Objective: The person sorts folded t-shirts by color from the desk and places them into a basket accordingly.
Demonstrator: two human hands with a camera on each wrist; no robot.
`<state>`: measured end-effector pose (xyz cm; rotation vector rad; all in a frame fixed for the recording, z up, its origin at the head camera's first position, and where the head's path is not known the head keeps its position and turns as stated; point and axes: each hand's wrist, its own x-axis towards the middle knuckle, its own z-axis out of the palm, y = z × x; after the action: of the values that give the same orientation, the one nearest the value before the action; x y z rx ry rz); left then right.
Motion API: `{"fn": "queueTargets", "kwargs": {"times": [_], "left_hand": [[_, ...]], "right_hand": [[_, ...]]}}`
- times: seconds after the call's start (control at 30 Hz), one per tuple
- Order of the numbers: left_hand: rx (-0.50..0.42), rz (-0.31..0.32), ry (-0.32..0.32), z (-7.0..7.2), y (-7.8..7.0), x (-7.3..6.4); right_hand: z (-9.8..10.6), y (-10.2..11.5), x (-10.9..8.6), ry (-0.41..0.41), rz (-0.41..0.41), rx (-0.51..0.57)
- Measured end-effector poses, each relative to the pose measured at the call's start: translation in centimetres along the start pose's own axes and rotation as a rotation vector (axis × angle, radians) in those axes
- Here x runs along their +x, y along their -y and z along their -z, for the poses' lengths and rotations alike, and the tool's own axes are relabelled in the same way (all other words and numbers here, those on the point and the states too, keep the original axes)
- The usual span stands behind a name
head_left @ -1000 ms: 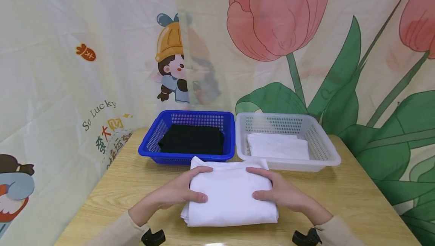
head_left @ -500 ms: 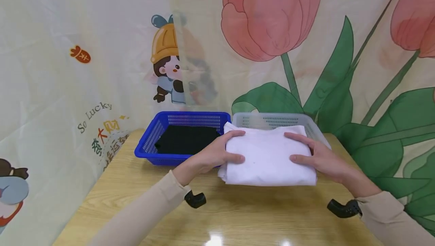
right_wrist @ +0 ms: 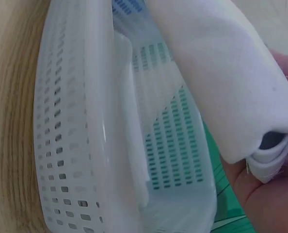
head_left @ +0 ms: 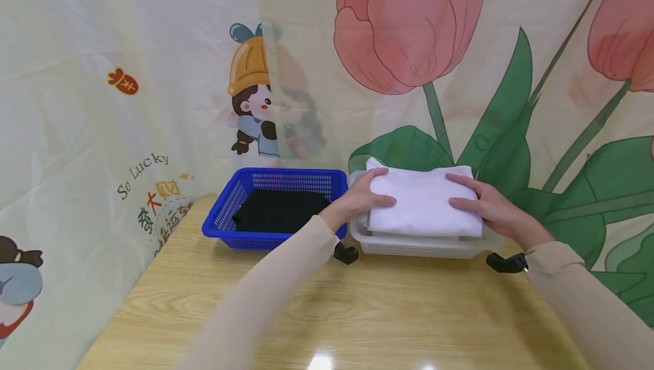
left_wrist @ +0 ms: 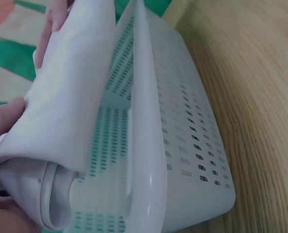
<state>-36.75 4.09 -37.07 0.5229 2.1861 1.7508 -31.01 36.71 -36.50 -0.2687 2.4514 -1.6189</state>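
Observation:
A folded white cloth (head_left: 421, 202), perhaps a garment, hangs above the white basket (head_left: 409, 248), held at both ends. My left hand (head_left: 360, 197) grips its left end, thumb on top and the other fingers mostly hidden beneath. At the opposite end my right hand (head_left: 493, 208) grips it the same way. In the left wrist view the cloth's layered edge (left_wrist: 52, 194) shows between the thumb and the palm. The right wrist view shows the cloth (right_wrist: 226, 73) over the basket's inside, where part of another white folded cloth (right_wrist: 132, 121) lies behind the near wall.
Left of the white basket stands a blue basket (head_left: 255, 239) with a folded black cloth (head_left: 278, 211) in it. Both baskets stand toward the back of a wooden table (head_left: 388, 313). A printed curtain (head_left: 179, 63) hangs behind the table.
Both hands have carried the folded white cloth from the table's front middle, to the right and away from me, over the white basket. The baskets have stayed in place.

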Motion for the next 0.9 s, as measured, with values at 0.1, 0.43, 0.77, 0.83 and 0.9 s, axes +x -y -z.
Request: {"fn": "queueTargets", "kwargs": {"times": [0.1, 0.43, 0.77, 0.83, 0.9], "left_hand": [[-0.047, -0.015, -0.024, -0.7, 0.9, 1.6], [-0.036, 0.015, -0.118, -3.6, 3.0, 3.6], [-0.023, 0.103, -0.235, -4.1, 5.3, 4.7], [-0.023, 0.112, -0.234, -4.0, 5.6, 4.9], [-0.016, 0.125, -0.234, -4.0, 5.8, 5.1]], "right_hand": [[0.5, -1.1, 1.0, -0.011, -0.021, 0.022], [1.2, -5.3, 2.7, -0.04, -0.096, -0.026], [-0.2, -6.9, 4.5, -0.05, -0.125, 0.011], [-0.3, -7.0, 4.7, -0.054, -0.115, -0.001], [-0.4, -7.0, 4.9, -0.065, -0.107, -0.017]]}}
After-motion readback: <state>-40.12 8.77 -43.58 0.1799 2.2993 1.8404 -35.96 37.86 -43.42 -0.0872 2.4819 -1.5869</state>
